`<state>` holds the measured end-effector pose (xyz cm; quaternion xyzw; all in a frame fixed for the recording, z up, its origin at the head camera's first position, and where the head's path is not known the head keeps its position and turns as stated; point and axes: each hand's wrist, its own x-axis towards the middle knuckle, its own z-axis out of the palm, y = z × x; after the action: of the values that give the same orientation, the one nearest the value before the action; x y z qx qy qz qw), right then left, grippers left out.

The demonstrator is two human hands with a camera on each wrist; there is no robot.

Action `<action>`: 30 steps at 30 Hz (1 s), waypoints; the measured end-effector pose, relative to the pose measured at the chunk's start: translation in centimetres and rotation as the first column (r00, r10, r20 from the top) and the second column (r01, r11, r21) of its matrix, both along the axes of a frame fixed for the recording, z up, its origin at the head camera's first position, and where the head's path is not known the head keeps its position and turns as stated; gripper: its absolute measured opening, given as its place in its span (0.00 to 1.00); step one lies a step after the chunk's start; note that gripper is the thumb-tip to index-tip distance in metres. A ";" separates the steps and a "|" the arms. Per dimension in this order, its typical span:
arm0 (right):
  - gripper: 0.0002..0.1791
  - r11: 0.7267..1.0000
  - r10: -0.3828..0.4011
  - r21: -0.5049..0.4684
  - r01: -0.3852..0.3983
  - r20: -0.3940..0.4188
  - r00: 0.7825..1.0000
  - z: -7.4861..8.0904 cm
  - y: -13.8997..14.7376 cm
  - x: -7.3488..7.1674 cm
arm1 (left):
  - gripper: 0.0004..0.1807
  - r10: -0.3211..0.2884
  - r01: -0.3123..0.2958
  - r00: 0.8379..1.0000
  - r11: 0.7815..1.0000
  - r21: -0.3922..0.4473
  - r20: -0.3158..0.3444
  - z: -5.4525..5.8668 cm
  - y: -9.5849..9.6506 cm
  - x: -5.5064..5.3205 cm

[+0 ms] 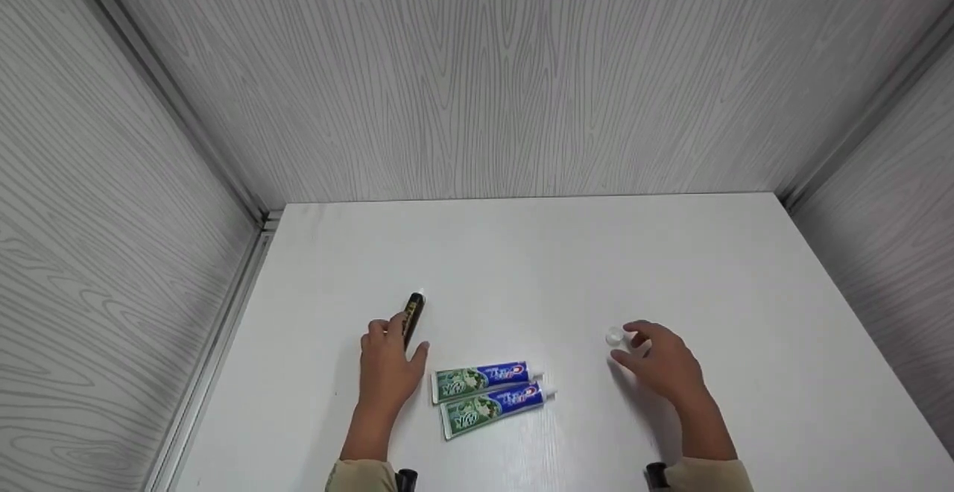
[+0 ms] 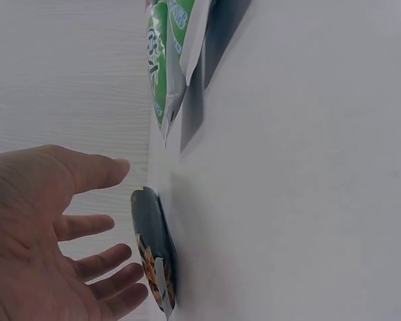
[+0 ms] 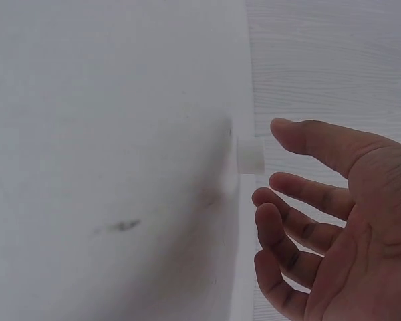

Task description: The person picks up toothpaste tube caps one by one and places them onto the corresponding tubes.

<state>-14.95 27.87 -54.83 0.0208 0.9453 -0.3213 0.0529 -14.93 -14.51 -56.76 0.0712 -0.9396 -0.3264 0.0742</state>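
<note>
My left hand (image 1: 387,369) is spread beside a slim black tube with gold lettering (image 1: 414,313), partly hidden behind the fingers in the head view. In the left wrist view a gap shows between the thumb and that black tube (image 2: 151,224); the fingertips reach right to its side. On the right, my right hand (image 1: 663,361) has its thumb and fingers parted around a small round white cap (image 1: 614,336). The right wrist view shows this white cap (image 3: 250,156) standing on the table just off the fingertips. Neither hand grips anything.
Two green and blue toothpaste tubes (image 1: 481,379) (image 1: 493,408) lie side by side on the white table (image 1: 522,268), between the hands, their narrow ends pointing right. Grey wood-grain panels (image 1: 477,82) rise at the back and both sides.
</note>
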 end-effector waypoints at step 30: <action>0.19 1.000 -0.023 -0.014 0.024 0.029 0.999 -0.6 -0.4 -1.6 | 0.36 0.020 -0.020 1.000 1.000 -0.003 0.011 -1.6 -0.3 -3.0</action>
<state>-16.60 27.43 -55.47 0.0362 0.9417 -0.3284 0.0629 -17.96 -14.79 -58.41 0.0822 -0.9398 -0.3237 0.0726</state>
